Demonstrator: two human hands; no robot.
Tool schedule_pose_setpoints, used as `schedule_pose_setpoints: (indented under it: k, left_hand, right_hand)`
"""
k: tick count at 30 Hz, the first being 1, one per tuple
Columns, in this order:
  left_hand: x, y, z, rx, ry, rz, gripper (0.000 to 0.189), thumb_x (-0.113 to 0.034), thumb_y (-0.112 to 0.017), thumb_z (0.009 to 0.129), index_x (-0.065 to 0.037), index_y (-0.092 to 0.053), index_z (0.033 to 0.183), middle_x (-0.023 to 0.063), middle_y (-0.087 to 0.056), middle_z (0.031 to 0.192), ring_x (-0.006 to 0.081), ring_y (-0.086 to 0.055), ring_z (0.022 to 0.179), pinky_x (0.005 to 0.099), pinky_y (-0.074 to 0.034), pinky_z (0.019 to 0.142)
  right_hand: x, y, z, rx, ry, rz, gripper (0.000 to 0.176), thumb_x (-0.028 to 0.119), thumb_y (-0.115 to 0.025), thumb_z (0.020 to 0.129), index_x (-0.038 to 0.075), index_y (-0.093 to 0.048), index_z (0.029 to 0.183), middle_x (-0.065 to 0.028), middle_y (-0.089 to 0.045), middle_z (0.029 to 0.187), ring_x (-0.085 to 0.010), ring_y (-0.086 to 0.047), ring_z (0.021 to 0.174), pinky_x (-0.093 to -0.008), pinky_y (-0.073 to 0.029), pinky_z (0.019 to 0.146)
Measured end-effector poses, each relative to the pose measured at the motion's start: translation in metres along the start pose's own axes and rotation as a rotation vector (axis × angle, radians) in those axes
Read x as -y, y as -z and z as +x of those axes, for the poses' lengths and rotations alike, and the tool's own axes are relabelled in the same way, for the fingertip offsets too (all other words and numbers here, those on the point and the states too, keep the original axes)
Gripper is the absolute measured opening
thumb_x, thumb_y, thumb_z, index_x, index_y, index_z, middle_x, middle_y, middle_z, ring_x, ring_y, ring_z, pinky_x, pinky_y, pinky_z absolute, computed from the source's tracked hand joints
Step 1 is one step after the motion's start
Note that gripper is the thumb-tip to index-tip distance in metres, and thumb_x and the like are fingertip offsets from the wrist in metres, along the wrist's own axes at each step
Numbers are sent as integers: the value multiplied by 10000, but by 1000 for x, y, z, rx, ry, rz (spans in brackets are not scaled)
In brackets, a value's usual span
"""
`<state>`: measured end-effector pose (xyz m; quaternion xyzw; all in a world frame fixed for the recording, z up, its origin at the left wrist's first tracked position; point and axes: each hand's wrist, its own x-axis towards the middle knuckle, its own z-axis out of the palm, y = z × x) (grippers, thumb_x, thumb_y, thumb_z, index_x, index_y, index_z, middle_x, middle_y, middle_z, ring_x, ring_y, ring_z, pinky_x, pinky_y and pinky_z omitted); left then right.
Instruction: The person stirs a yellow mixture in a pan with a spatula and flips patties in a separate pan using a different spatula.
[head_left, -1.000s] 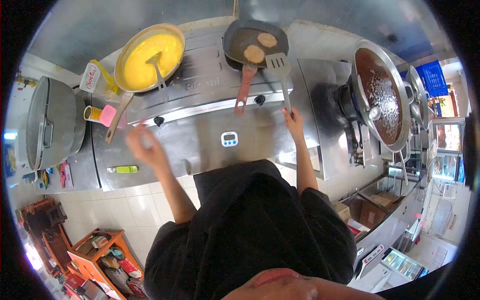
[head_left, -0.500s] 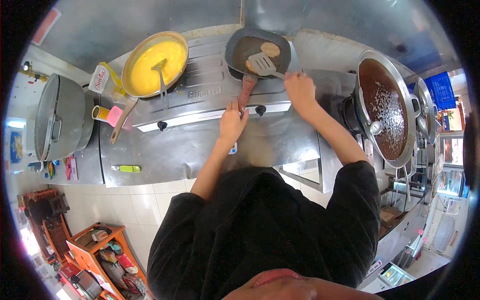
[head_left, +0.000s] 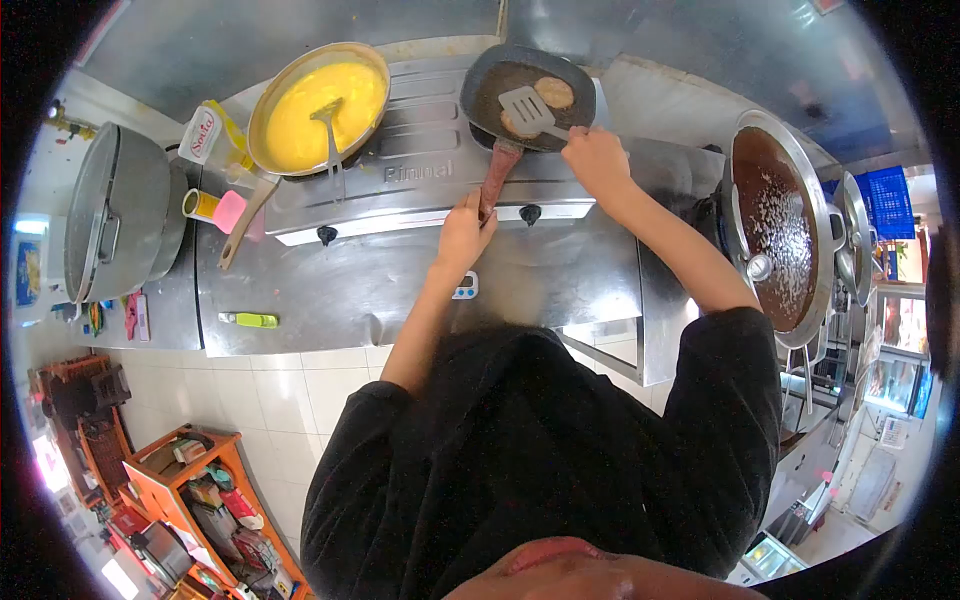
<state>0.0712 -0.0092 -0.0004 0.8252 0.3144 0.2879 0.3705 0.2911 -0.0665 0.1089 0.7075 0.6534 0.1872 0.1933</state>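
My left hand (head_left: 466,232) is closed on the reddish-brown handle of a dark square frying pan (head_left: 482,95) on the right burner. In my right hand (head_left: 597,160) is a slotted spatula (head_left: 527,108), its flat grey head over the pan. One browned round patty (head_left: 554,93) lies at the pan's upper right. A second patty (head_left: 512,126) is partly hidden under the spatula head. On the left burner, a round pan (head_left: 259,125) holds a thick yellow mixture (head_left: 310,125) with a grey utensil (head_left: 332,150) resting in it.
The gas stove (head_left: 420,150) stands on a steel counter (head_left: 330,290). A large pot of brown liquid (head_left: 770,230) is at the right and a lidded pot (head_left: 125,215) at the left. A Sovia bottle (head_left: 212,140), green-handled tool (head_left: 250,320) and timer (head_left: 466,287) are on the counter.
The view has shifted slightly, with the stove now further right in it. The spatula head still covers part of the lower patty. Both hands keep their hold.
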Motion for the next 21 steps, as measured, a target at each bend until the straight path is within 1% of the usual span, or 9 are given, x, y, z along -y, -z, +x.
schedule_pose_setpoints:
  k: [4, 8, 10, 14, 16, 17, 19, 20, 21]
  left_hand:
    - [0, 1, -1, 21, 23, -16, 236, -99, -623, 788, 13, -505, 958, 211, -582, 819, 388, -579, 738, 444, -466, 656]
    - [2, 4, -2, 18, 2, 8, 231, -103, -621, 787, 12, -510, 953, 219, -588, 828, 391, -586, 748, 449, -466, 663]
    - [2, 5, -2, 18, 6, 3, 237, -103, -620, 786, 14, -510, 959, 225, -589, 836, 396, -585, 752, 452, -466, 666]
    - [9, 3, -2, 38, 0, 0, 272, -103, -616, 784, 28, -515, 1000, 246, -590, 852, 416, -582, 773, 463, -469, 681]
    - [10, 1, -3, 13, 0, 2, 294, -109, -618, 782, 31, -517, 1020, 252, -591, 863, 423, -582, 791, 466, -472, 692]
    - [10, 1, -3, -2, 7, 8, 317, -115, -621, 781, 35, -518, 1040, 258, -592, 874, 431, -582, 809, 470, -475, 703]
    - [17, -3, -3, -13, 24, -1, 343, -129, -629, 777, 36, -519, 1057, 261, -594, 892, 435, -583, 833, 469, -479, 717]
    - [21, -5, -2, 4, 46, -8, 368, -143, -636, 774, 36, -519, 1074, 263, -596, 911, 439, -584, 857, 469, -484, 731]
    - [22, -5, 0, 18, 59, 26, 411, -179, -652, 769, 24, -520, 1101, 264, -596, 961, 443, -587, 876, 457, -492, 745]
  right_hand:
    - [1, 0, -4, -39, -9, 32, 71, 78, -624, 696, 52, -682, 726, -82, -629, 810, -214, -643, 746, -313, -538, 590]
    - [-1, 1, -2, -48, 15, 23, 75, 73, -618, 699, 41, -677, 734, -84, -627, 792, -218, -644, 729, -316, -536, 594]
    - [-3, -3, -2, -36, 57, -25, 91, 109, -633, 719, 107, -715, 757, -68, -638, 828, -209, -649, 791, -313, -536, 589]
    - [-13, -2, -3, -54, 70, -29, 108, 100, -632, 717, 101, -710, 793, -74, -633, 819, -221, -648, 781, -319, -534, 611]
    - [-35, 0, 0, -193, -19, -11, 144, 170, -570, 824, 103, -686, 876, -65, -614, 767, -212, -642, 708, -321, -515, 548]
    - [-49, 3, -1, -209, -11, -26, 144, 170, -570, 824, 103, -686, 876, -65, -614, 767, -212, -642, 708, -321, -515, 548]
    - [-80, 11, -5, -249, 17, -69, 178, 230, -534, 873, 190, -700, 924, -55, -600, 768, -202, -638, 700, -316, -500, 518]
    - [-88, 15, -3, -172, -40, -62, 187, 249, -545, 864, 256, -701, 968, -53, -592, 777, -212, -636, 693, -311, -498, 517]
    - [-91, 20, 3, -184, -33, -71, 187, 249, -545, 864, 256, -701, 968, -53, -592, 777, -212, -636, 693, -311, -498, 517]
